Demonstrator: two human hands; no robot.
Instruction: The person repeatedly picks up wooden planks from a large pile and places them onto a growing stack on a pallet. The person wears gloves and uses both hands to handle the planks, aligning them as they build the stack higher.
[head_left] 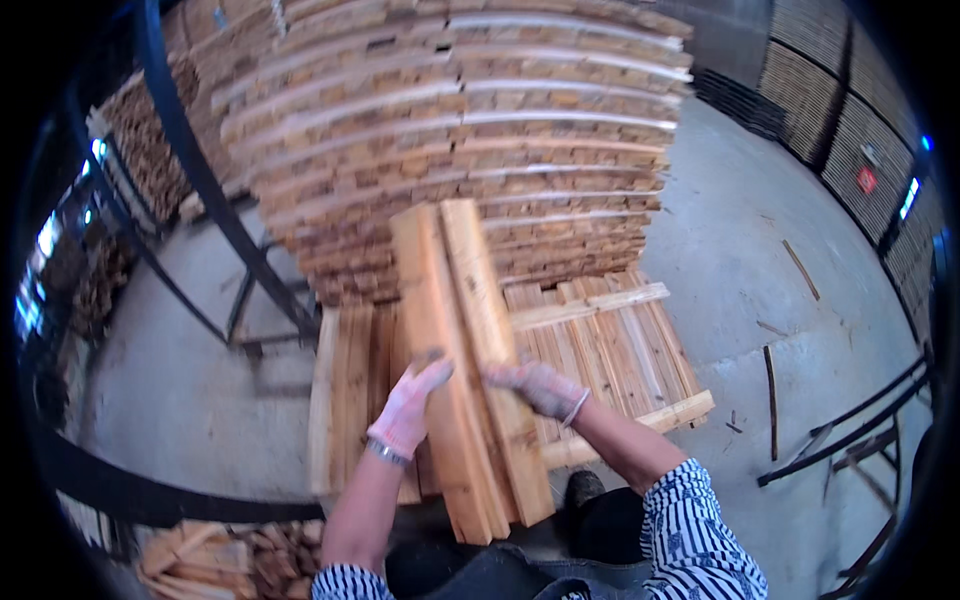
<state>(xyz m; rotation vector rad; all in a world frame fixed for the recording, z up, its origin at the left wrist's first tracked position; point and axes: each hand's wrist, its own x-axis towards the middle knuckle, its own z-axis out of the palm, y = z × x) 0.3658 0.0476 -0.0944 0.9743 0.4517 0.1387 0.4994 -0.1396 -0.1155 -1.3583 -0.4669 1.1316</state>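
Observation:
Between my hands is a small bundle of wooden boards [437, 300], held lengthwise in front of my body with a dark gap running down its middle. My left hand [408, 408], in a pale pink work glove, grips the bundle's left side, thumb on top. On the right side, my gloved right hand [540, 388] presses against the edge of another board [492, 330]; its undersides and some fingers are hidden. Below the bundle lies a layer of boards [345, 400] set side by side. Pale crosswise strips [590, 305] rest over its right part.
A tall stack of boards [450, 150] rises just beyond the low layer. Dark metal frames [215, 210] stand at left, with another metal frame [860, 450] at lower right. Wood offcuts [200, 560] are piled at lower left. Loose sticks [770, 400] lie on the concrete floor [740, 250].

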